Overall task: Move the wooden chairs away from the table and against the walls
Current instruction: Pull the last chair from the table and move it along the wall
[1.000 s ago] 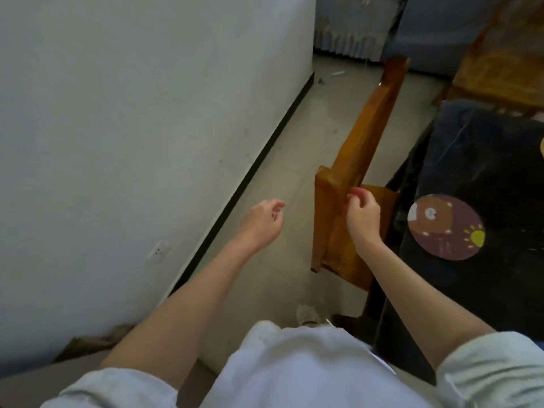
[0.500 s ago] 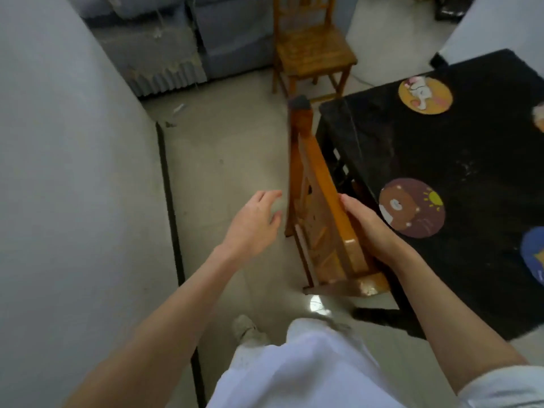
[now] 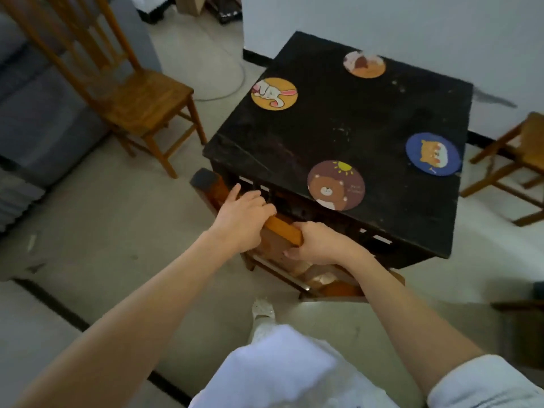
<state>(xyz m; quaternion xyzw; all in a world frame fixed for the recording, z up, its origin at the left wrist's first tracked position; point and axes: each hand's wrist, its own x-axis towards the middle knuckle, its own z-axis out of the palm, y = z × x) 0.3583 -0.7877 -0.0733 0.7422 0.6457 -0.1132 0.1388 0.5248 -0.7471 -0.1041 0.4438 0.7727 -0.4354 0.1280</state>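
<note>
Wooden chair (image 3: 282, 231), tucked against the near edge of the black desk (image 3: 412, 219), with both hands closed on the top rail of its back. The left hand (image 3: 240, 217) wrapped over the rail near the dark-capped corner post; the right hand (image 3: 319, 244), just beside it, curled around the rail's other end, thumb underneath. The seat lay directly below the hands, partly under the desk top. Beyond the left hand, a second chair (image 3: 138, 98) stood apart from the desk, close to a grey sofa (image 3: 35, 119); whether it touched a wall could not be told. Beyond the right hand, a third chair (image 3: 518, 160) stood off the desk's far side, near the white wall (image 3: 382, 19). Four round picture mats, among them a bear mat (image 3: 335, 185), lay on the desk ahead of the hands. Judged progress: the gripped chair had not yet left the desk, so at least this one remained to be moved.
</note>
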